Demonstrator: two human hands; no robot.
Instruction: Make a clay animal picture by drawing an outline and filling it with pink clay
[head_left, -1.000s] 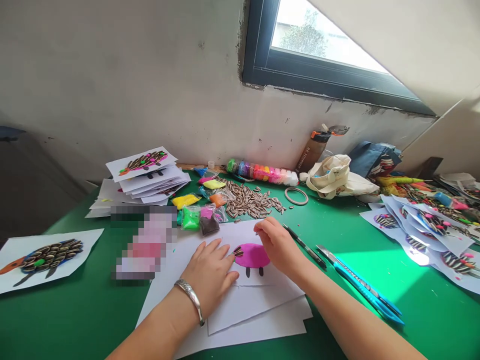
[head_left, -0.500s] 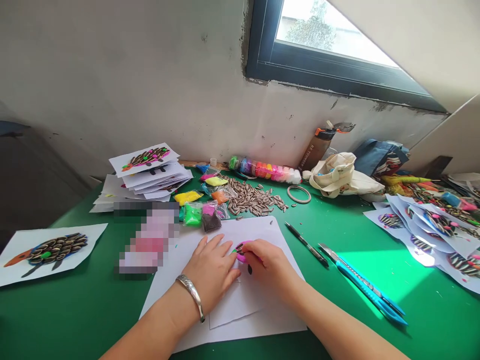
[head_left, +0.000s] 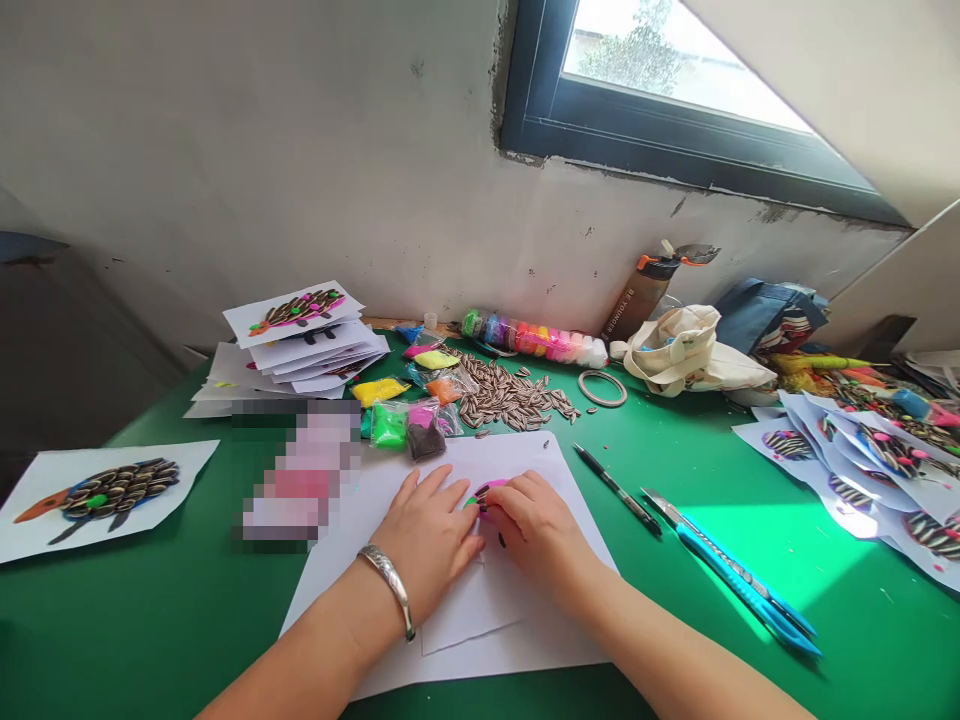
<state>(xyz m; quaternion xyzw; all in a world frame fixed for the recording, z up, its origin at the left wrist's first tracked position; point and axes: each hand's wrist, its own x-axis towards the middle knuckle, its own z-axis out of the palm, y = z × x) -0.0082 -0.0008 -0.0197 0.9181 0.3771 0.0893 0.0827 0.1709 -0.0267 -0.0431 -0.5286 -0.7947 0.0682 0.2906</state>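
Note:
My left hand (head_left: 431, 540), a silver bangle at its wrist, lies flat with fingers spread on a small white sheet (head_left: 454, 635) over a larger paper (head_left: 375, 690). My right hand (head_left: 540, 530) has its fingers bent together, tips pressed at a small pink clay shape (head_left: 481, 494) bearing dark striped seeds and a green bit at its left end. Those fingers cover most of the shape, and what they pinch is hidden. Below it shows a small dark piece (head_left: 502, 540). Beyond the paper lies a heap of sunflower seeds (head_left: 510, 392).
Bags of coloured clay, including green (head_left: 388, 427) and yellow (head_left: 379, 391), lie behind my hands. A pen (head_left: 616, 488) and a blue utility knife (head_left: 735, 575) are at right. Seed pictures lie left (head_left: 120, 495) and in stacks (head_left: 315, 350). A tape roll (head_left: 602, 389) sits behind.
The view has shifted slightly. My right fingers have curled closer over the pink clay shape, while my left hand stays flat on the paper.

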